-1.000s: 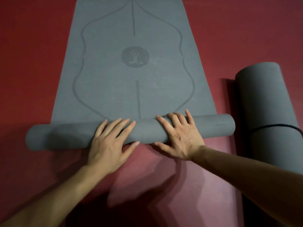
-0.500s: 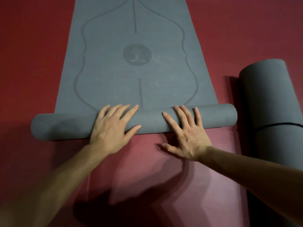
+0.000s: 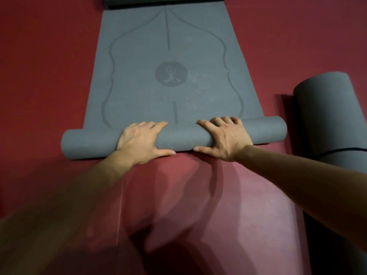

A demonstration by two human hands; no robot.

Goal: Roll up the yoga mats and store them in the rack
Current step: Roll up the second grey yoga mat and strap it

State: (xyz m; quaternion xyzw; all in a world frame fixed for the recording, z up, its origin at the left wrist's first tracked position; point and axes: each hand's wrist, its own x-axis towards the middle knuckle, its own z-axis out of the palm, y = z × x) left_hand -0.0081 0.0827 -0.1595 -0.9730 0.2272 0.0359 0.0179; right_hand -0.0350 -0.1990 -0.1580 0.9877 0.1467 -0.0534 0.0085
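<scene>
The grey yoga mat [image 3: 172, 86] lay lengthwise on the red floor [image 3: 49, 76], with only its near end wound into a thin roll; most of its length lay flat toward the floor's far edge. The left hand [image 3: 139, 141] and right hand [image 3: 224, 137] each wrapped the roll's middle, fingers curled over the top and thumbs under the near side. By the floor's right edge a second mat [image 3: 327, 116] lay fully rolled, bound with a black band [image 3: 337, 150]. A dark strip [image 3: 158, 2] at the far end was possibly a third mat. No rack showed, so storing remained.
</scene>
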